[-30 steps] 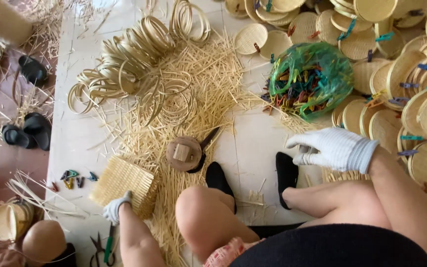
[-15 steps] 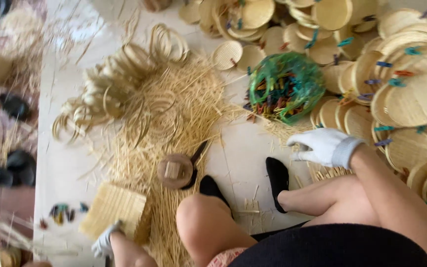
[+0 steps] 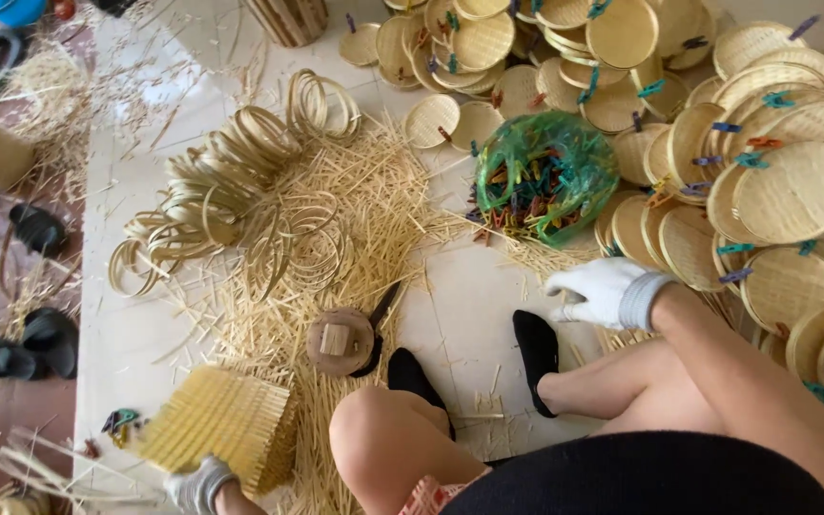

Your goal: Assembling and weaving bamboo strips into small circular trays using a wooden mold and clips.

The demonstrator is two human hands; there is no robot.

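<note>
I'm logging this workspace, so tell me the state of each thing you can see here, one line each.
Left hand: gloved, gripping a woven mat.
Woven mat: held up, tilted.
Right hand: gloved, holding nothing, resting by the trays.
Green bag: open, full of coloured clips.
Trays: stacked in overlapping piles, clips on rims.
Rings: loose heap on the floor.
Strips: scattered.

One head-worn camera looks steeply down from the seated person's eye height, facing forward over the knees toward a green mesh bag (image 3: 545,175) of clips. The bag sits upper centre-right, near but beyond arm's reach; woven trays (image 3: 793,191) fill the frame right of it, bamboo rings (image 3: 240,200) left of it.
</note>
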